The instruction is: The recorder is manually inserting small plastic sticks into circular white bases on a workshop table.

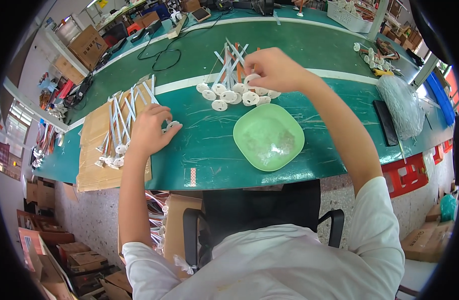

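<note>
A white disc [251, 79] is pinched by the right hand [280, 71], grip closed, beside a bunch [229, 96] pointing strips-away across the counter [204, 150]; another disc [174, 125] is held in the left hand's [148, 127] curled grip. The bowl's [241, 122] greyish contents are blurred.

A bulging clear plastic bag [402, 111] lies on the bench [209, 145] just beside a flat black oblong [385, 123]. Farther back are a looping black cable [180, 57], a cardboard box [88, 48] and a white plastic basket [341, 19].
</note>
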Demonstrator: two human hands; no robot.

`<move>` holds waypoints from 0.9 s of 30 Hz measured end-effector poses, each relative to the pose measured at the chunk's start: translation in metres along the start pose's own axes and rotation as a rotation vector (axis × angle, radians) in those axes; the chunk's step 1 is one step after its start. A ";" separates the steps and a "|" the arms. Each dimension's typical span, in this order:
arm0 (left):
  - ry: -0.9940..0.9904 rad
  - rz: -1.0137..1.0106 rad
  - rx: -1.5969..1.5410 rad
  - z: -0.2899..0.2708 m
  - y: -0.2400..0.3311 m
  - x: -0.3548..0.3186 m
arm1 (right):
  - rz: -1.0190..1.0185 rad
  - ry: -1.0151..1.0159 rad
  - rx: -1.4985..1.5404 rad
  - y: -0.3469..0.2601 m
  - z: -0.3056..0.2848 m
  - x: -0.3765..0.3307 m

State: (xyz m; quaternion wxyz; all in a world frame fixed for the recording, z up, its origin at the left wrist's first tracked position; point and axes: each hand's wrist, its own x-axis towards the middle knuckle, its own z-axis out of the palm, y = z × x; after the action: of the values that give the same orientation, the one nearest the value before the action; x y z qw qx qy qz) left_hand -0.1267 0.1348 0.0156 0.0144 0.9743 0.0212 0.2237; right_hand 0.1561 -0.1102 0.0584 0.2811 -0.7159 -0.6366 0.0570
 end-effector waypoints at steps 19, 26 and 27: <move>0.187 0.037 -0.951 0.089 0.156 0.103 | -0.207 0.874 0.053 -0.004 0.046 -0.081; 0.166 0.076 -1.144 0.086 0.156 0.093 | -0.180 0.842 -0.080 -0.032 0.045 -0.092; 0.150 0.062 -1.198 0.083 0.154 0.093 | -0.220 0.827 -0.097 -0.034 0.042 -0.093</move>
State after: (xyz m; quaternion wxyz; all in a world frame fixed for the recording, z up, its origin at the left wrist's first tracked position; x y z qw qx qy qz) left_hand -0.0021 -0.0163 -0.0127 0.5524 0.7786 -0.1359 0.2649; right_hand 0.0909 -0.1827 0.0135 0.4830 -0.6189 -0.5448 -0.2948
